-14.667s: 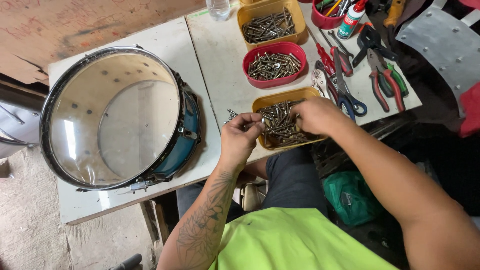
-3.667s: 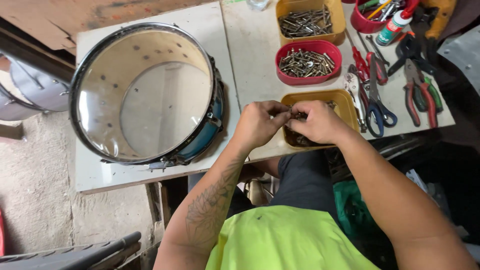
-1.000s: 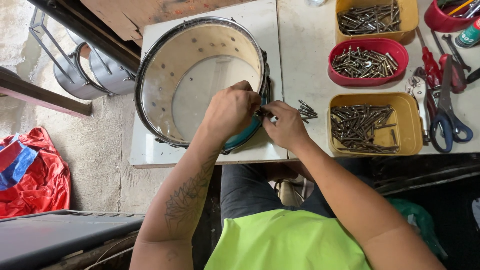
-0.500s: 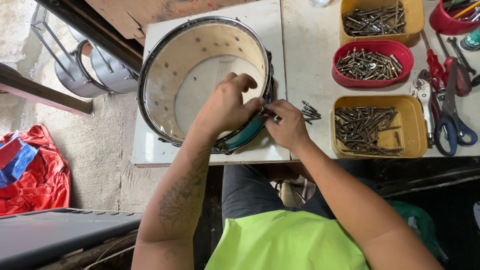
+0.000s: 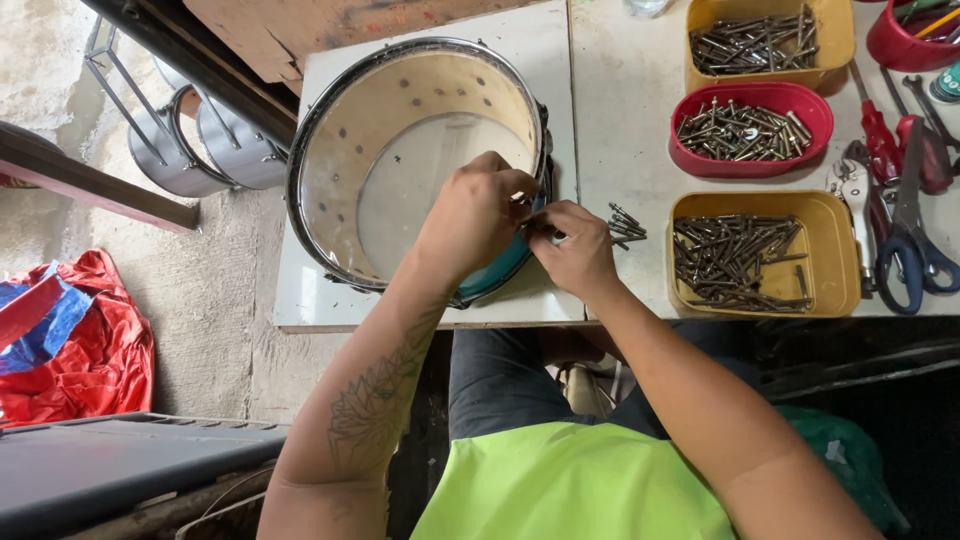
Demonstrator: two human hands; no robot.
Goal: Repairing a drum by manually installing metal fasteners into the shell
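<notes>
A round drum shell (image 5: 400,150) with a teal outside and pale wood inside lies on its side face up on the white table (image 5: 610,120). My left hand (image 5: 475,215) rests over the drum's near right rim, fingers curled around a small metal screw at the edge. My right hand (image 5: 572,250) is just right of it, pinching the same spot on the outside of the rim. A small loose pile of screws (image 5: 625,222) lies on the table beside my right hand.
A yellow tray of long screws (image 5: 755,258) stands to the right, a red tray of screws (image 5: 750,130) and another yellow tray (image 5: 765,40) behind it. Scissors, pliers and screwdrivers (image 5: 900,210) lie at the far right. A red sheet (image 5: 70,350) lies on the floor at left.
My hands left the yellow tray and moved left to the drum's right rim. Over the last second they stayed there, fingers shifting slightly.
</notes>
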